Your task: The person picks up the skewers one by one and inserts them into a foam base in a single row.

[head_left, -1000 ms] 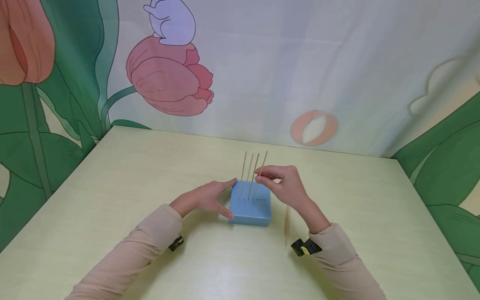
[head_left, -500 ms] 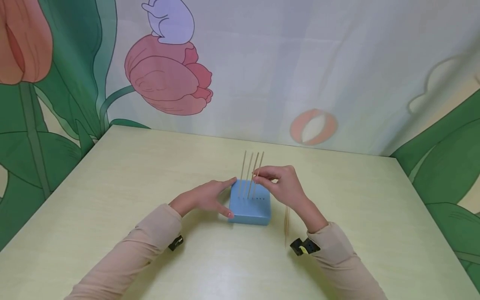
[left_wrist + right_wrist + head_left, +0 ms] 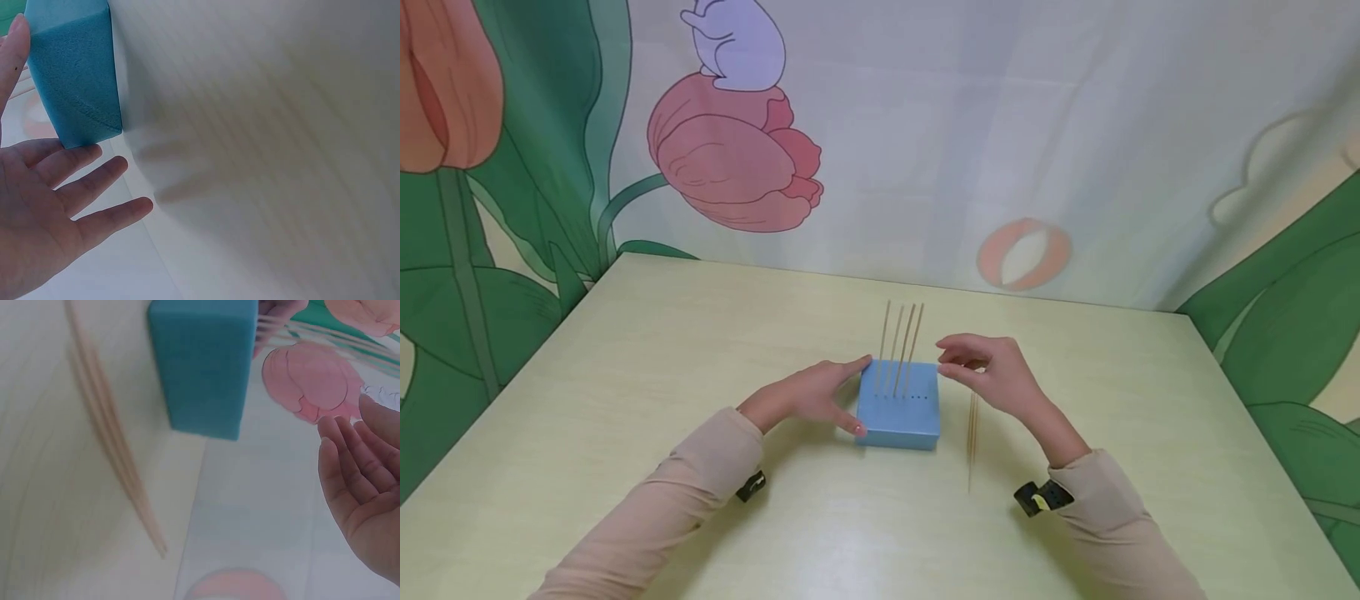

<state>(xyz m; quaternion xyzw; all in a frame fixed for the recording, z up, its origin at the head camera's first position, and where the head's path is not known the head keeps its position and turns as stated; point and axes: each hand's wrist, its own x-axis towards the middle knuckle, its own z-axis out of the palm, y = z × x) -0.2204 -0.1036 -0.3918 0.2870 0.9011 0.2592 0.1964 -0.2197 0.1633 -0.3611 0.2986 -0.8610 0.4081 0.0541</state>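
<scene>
A light-blue foam block (image 3: 898, 423) sits on the table with several thin wooden skewers (image 3: 905, 348) standing in a row in its top. To their right, a few small dark holes show in the same row. My left hand (image 3: 816, 393) holds the block's left side, thumb at the near corner and index finger at the far one; in the left wrist view its other fingers (image 3: 94, 187) spread off the block. My right hand (image 3: 992, 373) hovers right of the block, fingers loosely bent and nothing between them, also plain in the right wrist view.
Loose skewers (image 3: 972, 433) lie in a narrow bundle on the table (image 3: 820, 533), right of the block and partly under the right hand in the head view. A printed curtain (image 3: 895, 150) with flowers hangs along the table's back edge.
My right hand has let go of the rightmost standing skewer and moved right, away from it. That skewer tilted slightly left beforehand and now stands unaided. The left hand stays in place.
</scene>
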